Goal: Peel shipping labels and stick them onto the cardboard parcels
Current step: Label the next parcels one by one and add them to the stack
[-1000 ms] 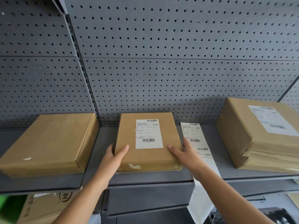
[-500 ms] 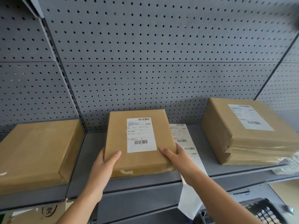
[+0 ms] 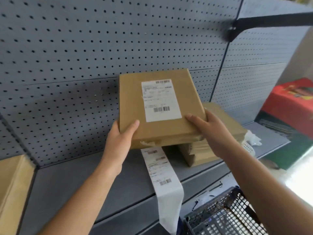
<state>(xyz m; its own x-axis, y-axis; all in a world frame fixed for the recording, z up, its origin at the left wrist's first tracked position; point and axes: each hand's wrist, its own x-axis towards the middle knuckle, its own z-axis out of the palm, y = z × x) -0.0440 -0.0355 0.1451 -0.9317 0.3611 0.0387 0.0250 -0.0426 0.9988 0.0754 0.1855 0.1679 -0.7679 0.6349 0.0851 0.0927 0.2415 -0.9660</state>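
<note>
- While both hands, left hand (image 3: 121,138) and right hand (image 3: 210,131), grip the labelled parcel (image 3: 159,107) above the shelf (image 3: 84,184), the step looks like stacking.
- Next move probably needs setting it on the parcel stack (image 3: 211,150), then peeling from the label strip (image 3: 159,170).

A stockroom or parcel-packing area.
Grey pegboard wall (image 3: 84,48), metal shelf (image 3: 84,180), brown cardboard parcels (image 3: 159,106), a strip of shipping labels (image 3: 159,168).

Both bare forearms reach forward and up from the lower edge of the view. The left hand (image 3: 121,139) grips the parcel (image 3: 157,106) at its near left corner, thumb lying flat on top, fingers hidden beneath. The right hand (image 3: 209,131) clasps the near right corner, thumb on top, palm wrapped over the side edge.
</note>
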